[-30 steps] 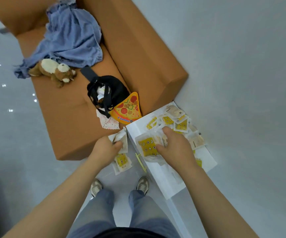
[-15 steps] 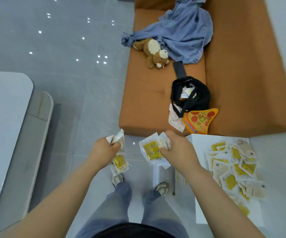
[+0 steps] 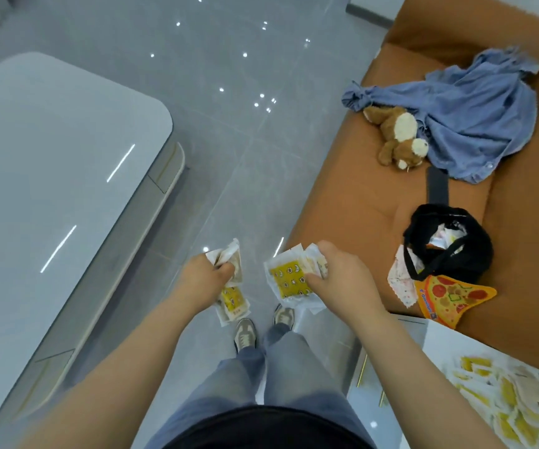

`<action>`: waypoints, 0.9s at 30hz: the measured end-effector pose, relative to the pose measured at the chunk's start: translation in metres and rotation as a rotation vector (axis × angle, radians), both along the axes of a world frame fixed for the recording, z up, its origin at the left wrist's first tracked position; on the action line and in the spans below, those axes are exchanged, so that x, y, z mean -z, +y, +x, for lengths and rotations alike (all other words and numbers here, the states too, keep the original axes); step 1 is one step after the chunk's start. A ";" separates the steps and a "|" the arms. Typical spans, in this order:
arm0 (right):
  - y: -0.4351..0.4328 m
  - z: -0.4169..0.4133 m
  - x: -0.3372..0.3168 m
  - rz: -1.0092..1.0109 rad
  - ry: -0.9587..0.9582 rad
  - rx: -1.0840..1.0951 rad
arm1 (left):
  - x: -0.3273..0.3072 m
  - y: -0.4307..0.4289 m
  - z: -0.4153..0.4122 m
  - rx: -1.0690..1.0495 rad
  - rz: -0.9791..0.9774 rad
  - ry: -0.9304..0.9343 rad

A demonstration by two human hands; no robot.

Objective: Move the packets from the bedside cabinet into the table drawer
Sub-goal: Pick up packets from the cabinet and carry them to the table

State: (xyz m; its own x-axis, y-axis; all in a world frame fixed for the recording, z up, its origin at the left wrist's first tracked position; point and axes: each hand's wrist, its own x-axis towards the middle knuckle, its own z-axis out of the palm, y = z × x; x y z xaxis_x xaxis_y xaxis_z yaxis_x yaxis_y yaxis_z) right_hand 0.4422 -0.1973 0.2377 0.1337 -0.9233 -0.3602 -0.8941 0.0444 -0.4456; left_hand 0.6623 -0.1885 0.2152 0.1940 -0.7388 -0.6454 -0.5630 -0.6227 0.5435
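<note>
Shifted since half a second ago: bedside cabinet (image 3: 441, 345) now at lower right, table (image 3: 51, 163) large at left. My left hand (image 3: 205, 275): gripping a bunch of packets (image 3: 233, 301). My right hand (image 3: 342, 278): gripping a second bunch (image 3: 289, 280). Remaining packets (image 3: 501, 396): heaped on the cabinet top

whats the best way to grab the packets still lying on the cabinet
Probably from above: the packets lie flat and overlapping in a loose heap on the white cabinet top. Pinch the white border edges where one overlaps another, and gather a few at once.
</note>
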 end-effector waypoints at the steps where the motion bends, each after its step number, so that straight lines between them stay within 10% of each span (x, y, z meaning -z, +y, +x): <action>1: -0.010 0.004 -0.001 -0.003 -0.003 -0.016 | 0.000 -0.006 0.004 -0.023 0.003 0.007; 27: -0.346 0.116 -0.015 -0.060 0.040 -0.405 | -0.018 -0.264 0.094 -0.331 -0.060 0.033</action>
